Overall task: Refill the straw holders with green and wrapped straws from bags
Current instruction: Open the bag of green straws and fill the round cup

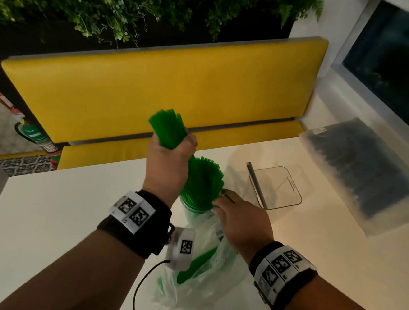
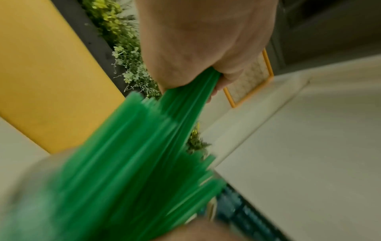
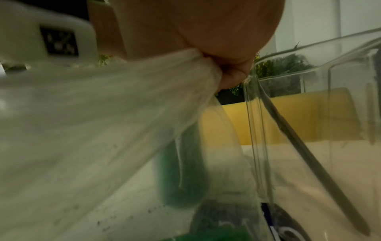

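Observation:
My left hand [image 1: 171,149] grips a bundle of green straws [image 1: 167,126] by its middle, lifted over a round clear holder [image 1: 191,211] packed with upright green straws [image 1: 204,177]. In the left wrist view the fist [image 2: 195,48] is closed round the bundle [image 2: 144,154]. My right hand [image 1: 232,216] pinches the rim of a thin plastic bag [image 1: 202,276] that lies in front of the holder with green straws left inside. The right wrist view shows the bag film [image 3: 103,122] gathered in the fingers [image 3: 233,76]. To the right stands a square clear holder [image 1: 293,197] with one grey straw [image 1: 257,186].
A large clear bag of dark wrapped straws [image 1: 362,173] lies at the right end of the white table [image 1: 43,227]. A yellow bench [image 1: 155,88] runs along the far edge, with a plant wall behind. A black cable [image 1: 142,288] hangs from my left wrist.

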### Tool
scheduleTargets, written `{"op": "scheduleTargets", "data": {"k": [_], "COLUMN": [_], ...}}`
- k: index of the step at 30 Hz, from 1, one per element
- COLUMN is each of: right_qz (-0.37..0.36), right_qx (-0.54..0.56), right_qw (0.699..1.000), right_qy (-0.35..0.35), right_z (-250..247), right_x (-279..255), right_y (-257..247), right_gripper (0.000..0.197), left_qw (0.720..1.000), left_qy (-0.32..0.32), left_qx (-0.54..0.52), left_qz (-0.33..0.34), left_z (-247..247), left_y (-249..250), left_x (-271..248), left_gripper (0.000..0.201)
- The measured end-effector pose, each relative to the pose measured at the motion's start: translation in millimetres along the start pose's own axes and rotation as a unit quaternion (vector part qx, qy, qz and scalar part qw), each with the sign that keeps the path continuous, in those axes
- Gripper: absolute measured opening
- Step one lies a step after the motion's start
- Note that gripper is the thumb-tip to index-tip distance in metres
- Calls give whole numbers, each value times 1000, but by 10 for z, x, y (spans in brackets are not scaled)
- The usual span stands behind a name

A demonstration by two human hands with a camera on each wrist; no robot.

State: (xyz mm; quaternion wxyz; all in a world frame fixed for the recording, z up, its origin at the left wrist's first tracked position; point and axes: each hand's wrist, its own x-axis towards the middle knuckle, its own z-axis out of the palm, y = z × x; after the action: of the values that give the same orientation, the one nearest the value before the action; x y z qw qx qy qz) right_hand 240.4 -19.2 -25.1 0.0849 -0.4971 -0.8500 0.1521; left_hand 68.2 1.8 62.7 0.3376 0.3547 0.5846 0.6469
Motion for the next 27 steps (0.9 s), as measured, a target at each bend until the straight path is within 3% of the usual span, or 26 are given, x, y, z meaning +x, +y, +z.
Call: {"op": "scheduleTargets", "data": {"k": [3,6,10,12,13,15,16,17,18,20,21,22,24,25,27], "right_qz": [-3,-2,-4,-8,-8,-5,-4,-2,4,13,11,7,6,10,17], "right_qx": [-14,-20,-16,-18,-17,-16,-18,-21,-24,-27,-24,-17,-13,-15,-14], "right_qw": [1000,1000,1000,1000,1000,1000,1000,1000,999,999,999,1000,1000,999,999], "right_qy": [-3,-9,-4,-8,-14,-19,-19,-21,-24,-27,-24,-17,-23,-32,-27], "right_z": [-6,-23,-69,-86,-90,-90,-87,-91,-91,-105,-117,-125,-153,-137,-119], "right_x": [14,20,27,26,24,25,27,24,23,22,16,10,17,20,10], "right_y": [8,12,-9,-16,-17,-19,-22,-31,-26,-33,-45,-56,-64,-57,-41], "right_gripper": [24,24,21,21,21,21,22,24,26,34,37,36,31,31,32], "left_qw": [983,922,897,893,902,917,911,883,828,686,644,640,683,684,640], "left_qy": [-85,-177,-320,-329,-314,-285,-271,-264,-273,-324,-344,-345,-303,-277,-281], "left_qx": [158,343,300,302,296,271,290,350,440,599,633,636,599,602,646], "left_qz": [-23,21,-57,-47,-18,60,111,166,217,257,257,258,287,307,306], "left_z": [-30,-139,-340,-429,-437,-339,-229,-129,-20,99,101,101,137,149,186], "left_y": [-254,-317,-101,79,183,298,312,243,106,-210,-319,-369,-339,-326,-326], "left_x": [-112,-81,37,55,68,51,18,-10,-48,-131,-137,-134,-121,-136,-144], "left_gripper": [23,47,79,113,117,102,91,83,78,72,67,59,45,43,40]}}
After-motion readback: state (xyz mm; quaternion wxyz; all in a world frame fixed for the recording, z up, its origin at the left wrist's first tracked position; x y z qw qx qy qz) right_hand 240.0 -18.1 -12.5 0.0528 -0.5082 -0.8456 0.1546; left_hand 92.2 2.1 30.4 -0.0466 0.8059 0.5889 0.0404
